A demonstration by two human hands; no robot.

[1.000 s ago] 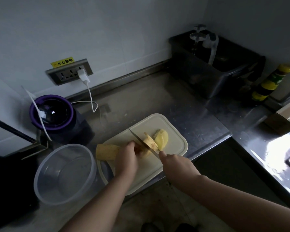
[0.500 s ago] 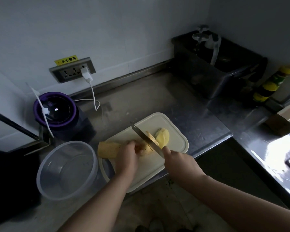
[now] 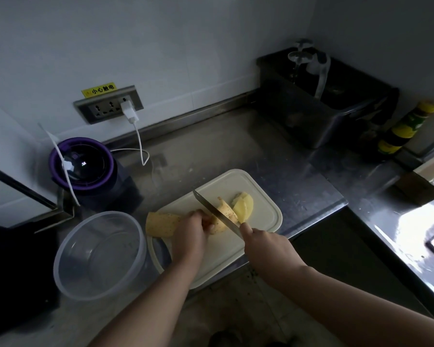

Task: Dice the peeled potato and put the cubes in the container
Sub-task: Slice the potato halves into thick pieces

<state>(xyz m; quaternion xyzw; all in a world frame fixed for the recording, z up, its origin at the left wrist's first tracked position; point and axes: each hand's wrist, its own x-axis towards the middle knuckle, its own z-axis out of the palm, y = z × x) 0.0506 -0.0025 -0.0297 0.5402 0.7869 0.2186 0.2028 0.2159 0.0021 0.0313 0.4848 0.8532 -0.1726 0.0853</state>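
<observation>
A peeled yellow potato (image 3: 162, 224) lies across the left part of a cream cutting board (image 3: 263, 196). My left hand (image 3: 189, 235) grips its middle with curled fingers. In my right hand (image 3: 266, 249) is a knife (image 3: 214, 212); its handle is hidden inside my grip. The blade crosses the potato just right of my left fingers. Cut slices (image 3: 243, 207) lean on the board past the blade. A clear round container (image 3: 99, 255) stands left of the board with nothing in it.
A purple-rimmed appliance (image 3: 82, 164) sits behind the container, its white cable plugged into a wall socket (image 3: 108, 105). A dark metal bin (image 3: 321, 101) and a yellow-labelled bottle (image 3: 406, 127) stand at the back right. The counter edge runs just under the board.
The knife has shifted slightly left along the potato and another slice leans beside the cut pieces. My left hand keeps its hold.
</observation>
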